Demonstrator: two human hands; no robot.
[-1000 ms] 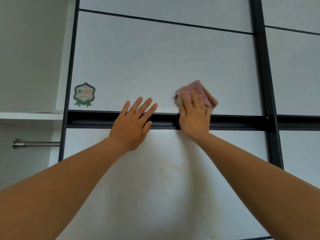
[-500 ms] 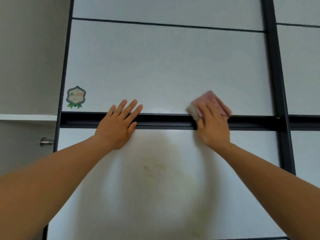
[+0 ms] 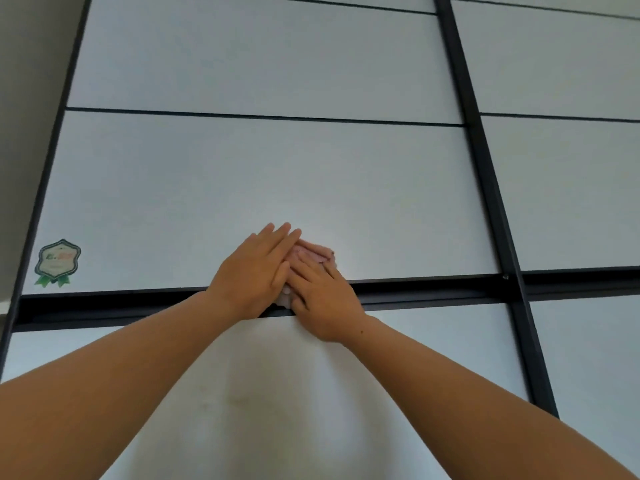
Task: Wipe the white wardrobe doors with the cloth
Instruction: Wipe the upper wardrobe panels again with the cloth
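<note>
The white wardrobe door [image 3: 242, 188] fills the view, split into panels by black frame bars. A pink cloth [image 3: 317, 253] lies flat against the panel just above the horizontal black bar [image 3: 433, 289]. My right hand [image 3: 323, 299] presses on the cloth with straight fingers, and most of the cloth is hidden under both hands. My left hand [image 3: 254, 275] lies flat next to it, its fingers overlapping the right hand's fingers and the cloth's left edge.
A green badge sticker [image 3: 57, 263] sits at the panel's lower left. A vertical black frame bar [image 3: 485, 188] separates a second white door [image 3: 571, 202] on the right. A grey wall [image 3: 24, 98] lies at the left. Faint yellowish marks [image 3: 239, 400] show on the lower panel.
My left hand slid right and now overlaps my right hand on the cloth. The view tilted upward, so more upper panels show and the shelf and rail at the left left the view.
</note>
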